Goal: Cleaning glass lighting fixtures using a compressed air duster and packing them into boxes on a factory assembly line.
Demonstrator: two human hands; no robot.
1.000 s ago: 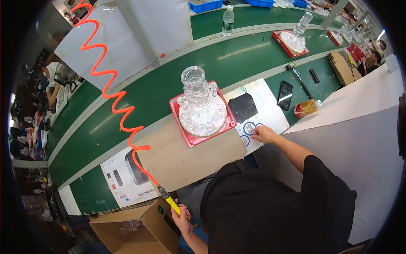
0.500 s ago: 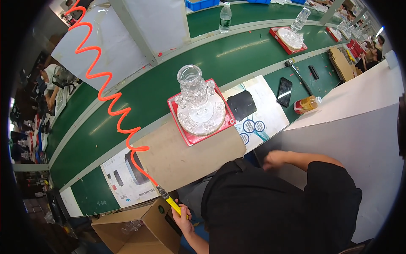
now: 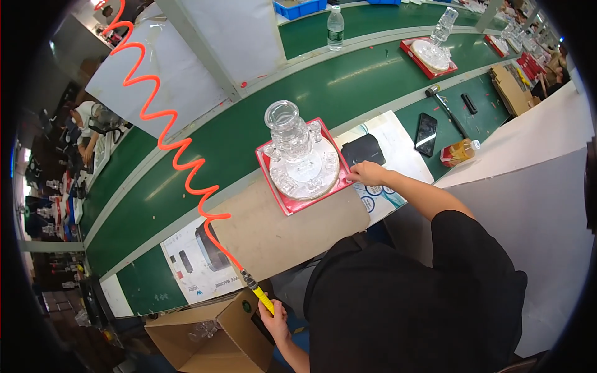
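Observation:
My left hand [image 3: 274, 316] is closed around the yellow handle of an air tool [image 3: 263, 300], joined to an orange coiled hose [image 3: 198, 163]. At the right corner of a shallow red tray [image 3: 292, 206], the fingers of my right hand [image 3: 371, 173] are pinched together. Whatever they hold there is hidden, and I cannot tell whether they grip the tray's rim. In the tray stands a clear glass-like piece [image 3: 290, 138] with a wide round mouth. Its round pale base [image 3: 320, 178] carries several small clear parts.
Beneath the tray lies brown cardboard [image 3: 292, 239] on the green bench. A phone [image 3: 426, 133], a drink bottle [image 3: 459, 153] and a hammer [image 3: 446, 110] lie to the right. An open carton [image 3: 214, 329] sits below the bench edge. Another red tray [image 3: 423, 62] stands farther off.
My right hand has moved up from beside my body to the corner of the red tray. My left hand still holds the air tool. The whole view has shifted slightly.

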